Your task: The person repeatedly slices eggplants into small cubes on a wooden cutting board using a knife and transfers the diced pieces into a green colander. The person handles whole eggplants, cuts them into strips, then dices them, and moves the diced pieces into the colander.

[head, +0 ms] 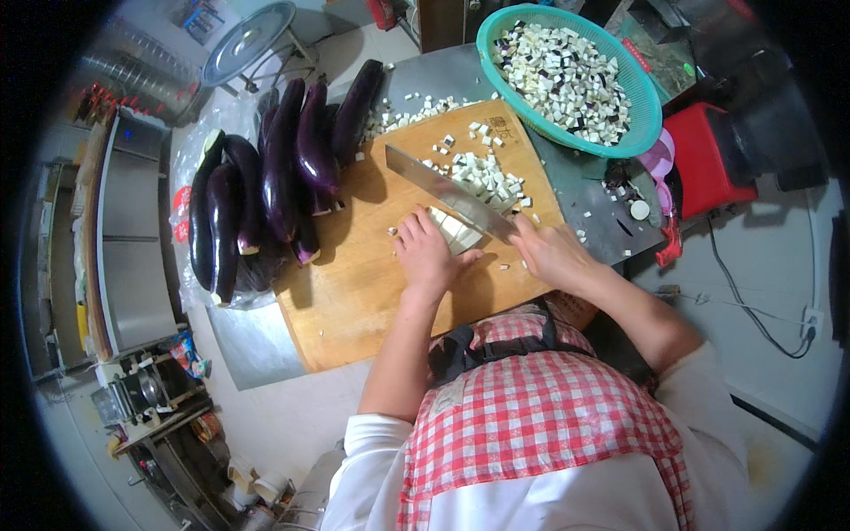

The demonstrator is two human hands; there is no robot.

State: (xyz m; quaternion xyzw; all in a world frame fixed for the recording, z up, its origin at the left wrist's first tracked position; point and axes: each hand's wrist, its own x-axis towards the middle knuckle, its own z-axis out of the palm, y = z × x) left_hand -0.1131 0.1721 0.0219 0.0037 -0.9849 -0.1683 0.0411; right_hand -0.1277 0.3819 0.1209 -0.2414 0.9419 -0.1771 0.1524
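Note:
My right hand [554, 255] grips the handle of a cleaver [441, 188], its broad blade slanting up and left over a wooden cutting board [358, 279]. Against the near side of the blade lies a cut section of eggplant [457, 232], pale flesh showing and scored into strips. My left hand [428, 255] steadies that section, fingers at its left end and thumb along its near side. Beyond the blade is a loose heap of diced eggplant [488, 179]. The blade hides where its edge meets the board.
Whole purple eggplants [282, 166] are piled at the board's left, partly on a plastic bag [226, 126]. A teal basket [488, 40] full of diced eggplant stands at the far right. Scattered cubes [425, 111] and trimmings [639, 210] lie on the metal table [259, 345]. A red stool [704, 159] is beyond.

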